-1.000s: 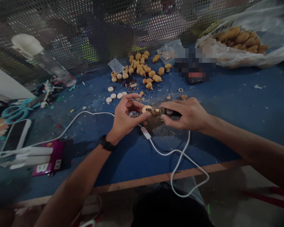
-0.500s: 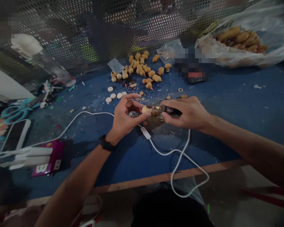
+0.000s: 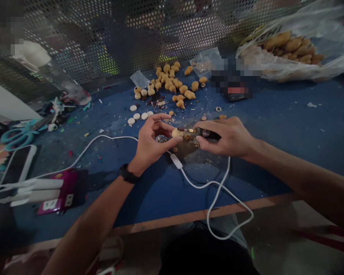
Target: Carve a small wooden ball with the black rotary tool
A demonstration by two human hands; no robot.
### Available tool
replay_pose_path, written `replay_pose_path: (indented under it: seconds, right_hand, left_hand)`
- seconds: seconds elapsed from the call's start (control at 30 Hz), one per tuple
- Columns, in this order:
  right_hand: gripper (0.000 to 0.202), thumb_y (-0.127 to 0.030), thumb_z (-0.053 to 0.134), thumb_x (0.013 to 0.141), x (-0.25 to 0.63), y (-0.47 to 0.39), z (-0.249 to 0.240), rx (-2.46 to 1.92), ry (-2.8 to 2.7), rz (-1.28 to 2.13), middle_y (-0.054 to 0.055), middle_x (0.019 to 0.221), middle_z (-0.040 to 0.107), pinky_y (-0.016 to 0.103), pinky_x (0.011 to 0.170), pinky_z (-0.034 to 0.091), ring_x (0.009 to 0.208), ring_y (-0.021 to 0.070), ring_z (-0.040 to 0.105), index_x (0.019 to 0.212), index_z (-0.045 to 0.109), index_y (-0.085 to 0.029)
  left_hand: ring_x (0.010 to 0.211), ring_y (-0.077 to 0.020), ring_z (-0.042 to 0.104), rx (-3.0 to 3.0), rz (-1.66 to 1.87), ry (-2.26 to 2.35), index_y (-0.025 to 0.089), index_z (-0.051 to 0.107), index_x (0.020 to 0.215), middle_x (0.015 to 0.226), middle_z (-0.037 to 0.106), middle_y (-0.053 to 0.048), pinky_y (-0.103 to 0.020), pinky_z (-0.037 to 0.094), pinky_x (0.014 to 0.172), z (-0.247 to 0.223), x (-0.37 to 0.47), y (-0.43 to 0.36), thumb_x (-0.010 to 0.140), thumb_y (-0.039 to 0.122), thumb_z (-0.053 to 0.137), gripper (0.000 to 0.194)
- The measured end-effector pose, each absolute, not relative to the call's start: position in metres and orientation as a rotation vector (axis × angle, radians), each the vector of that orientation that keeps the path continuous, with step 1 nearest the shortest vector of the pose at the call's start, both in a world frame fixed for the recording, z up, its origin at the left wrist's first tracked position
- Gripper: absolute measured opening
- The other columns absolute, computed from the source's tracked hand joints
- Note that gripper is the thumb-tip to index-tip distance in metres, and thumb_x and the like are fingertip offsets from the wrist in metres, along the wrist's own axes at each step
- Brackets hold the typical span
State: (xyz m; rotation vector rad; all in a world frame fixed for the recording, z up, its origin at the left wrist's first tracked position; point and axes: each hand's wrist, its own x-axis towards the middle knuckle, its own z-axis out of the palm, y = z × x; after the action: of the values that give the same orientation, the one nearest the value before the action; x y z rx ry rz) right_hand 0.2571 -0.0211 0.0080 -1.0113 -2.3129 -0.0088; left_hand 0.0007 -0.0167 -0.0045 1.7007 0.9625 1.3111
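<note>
Between the thumb and fingers of my left hand is a small pale gourd. My right hand is closed round a dark rotary tool with a brass-coloured tip end. That tip meets the gourd near a dark opening in its top; the exact contact is too small to make out. A white cord runs down from beneath my right hand. Under both hands lies a dusty patch with crumbs and scraps. White round discs lie just beyond my left hand.
Several small gourds are heaped at the back. A plastic bag of more gourds stands back right. An inline switch sits on the cord. At left are blue scissors, a phone and a magenta power adapter.
Almost nothing differs. Both hands hold the same place, with the tool's tip still at the gourd.
</note>
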Motion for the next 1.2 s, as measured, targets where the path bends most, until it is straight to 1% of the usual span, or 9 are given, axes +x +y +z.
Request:
replay_pose_path:
  seconds: [0.13,0.23,0.37,0.5,0.6,0.83,1.0,1.2]
  right_hand:
    - [0.031,-0.041,0.051,0.100,0.2571,-0.0199,0.0087,-1.045,-2.325,-0.015,0.004,0.082,0.080,0.031,0.063,0.048,0.073,0.0212,0.074,0.109,0.076,-0.025]
    - [0.031,-0.040,0.051,0.100,0.2573,-0.0199,0.0084,-1.007,-2.336,-0.034,0.004,0.079,0.079,0.030,0.061,0.046,0.069,0.0201,0.073,0.109,0.076,-0.023]
    - [0.030,-0.039,0.052,0.099,0.2570,-0.0208,0.0072,-0.986,-2.325,-0.055,0.003,0.077,0.079,0.030,0.058,0.044,0.066,0.0196,0.071,0.108,0.076,-0.023]
    - [0.031,-0.041,0.052,0.099,0.2577,-0.0208,0.0059,-0.941,-2.360,-0.053,0.002,0.075,0.079,0.030,0.057,0.042,0.063,0.0186,0.069,0.107,0.077,-0.024]
    - [0.030,-0.041,0.053,0.098,0.2585,-0.0204,0.0065,-0.964,-2.358,-0.041,0.002,0.076,0.079,0.030,0.058,0.044,0.065,0.0187,0.071,0.108,0.077,-0.024]
    - [0.031,-0.040,0.052,0.101,0.2586,-0.0189,0.0080,-1.016,-2.356,-0.050,0.004,0.080,0.080,0.031,0.061,0.048,0.071,0.0209,0.075,0.110,0.076,-0.024]
    - [0.029,-0.040,0.053,0.100,0.2587,-0.0194,0.0054,-0.924,-2.365,-0.071,0.002,0.077,0.079,0.032,0.057,0.045,0.063,0.0194,0.071,0.108,0.076,-0.024]
    - [0.028,-0.036,0.053,0.101,0.2588,-0.0187,0.0067,-0.937,-2.323,-0.109,0.002,0.076,0.078,0.030,0.060,0.045,0.065,0.0183,0.072,0.107,0.075,-0.021]
  left_hand:
    - [0.073,-0.0120,0.073,1.706,1.315,0.948,0.021,0.062,0.121,0.083,0.075,0.003,-0.024,0.061,0.072,-0.0048,0.0006,-0.0168,0.069,0.036,0.097,0.064]
    - [0.073,-0.0128,0.073,1.712,1.310,0.975,0.021,0.061,0.121,0.083,0.074,0.003,-0.026,0.062,0.072,-0.0047,0.0006,-0.0168,0.069,0.040,0.097,0.065]
    - [0.073,-0.0130,0.074,1.708,1.303,0.964,0.022,0.061,0.121,0.084,0.075,0.002,-0.026,0.062,0.073,-0.0045,0.0006,-0.0168,0.069,0.037,0.097,0.065]
    - [0.076,-0.0147,0.076,1.693,1.284,0.969,0.021,0.061,0.121,0.084,0.076,0.001,-0.026,0.062,0.073,-0.0040,0.0009,-0.0163,0.068,0.038,0.097,0.066]
    - [0.076,-0.0150,0.076,1.695,1.278,0.974,0.022,0.061,0.121,0.085,0.076,0.001,-0.027,0.062,0.073,-0.0037,0.0005,-0.0163,0.068,0.039,0.097,0.067]
    - [0.074,-0.0130,0.074,1.712,1.286,0.967,0.022,0.062,0.121,0.085,0.076,0.002,-0.027,0.063,0.073,-0.0040,0.0000,-0.0171,0.069,0.035,0.097,0.064]
    - [0.076,-0.0150,0.076,1.693,1.276,0.969,0.022,0.062,0.121,0.085,0.077,0.001,-0.028,0.063,0.073,-0.0034,0.0006,-0.0171,0.069,0.038,0.097,0.064]
    - [0.073,-0.0131,0.074,1.703,1.289,0.974,0.021,0.061,0.120,0.085,0.076,0.002,-0.027,0.062,0.073,-0.0047,-0.0003,-0.0158,0.067,0.040,0.098,0.067]
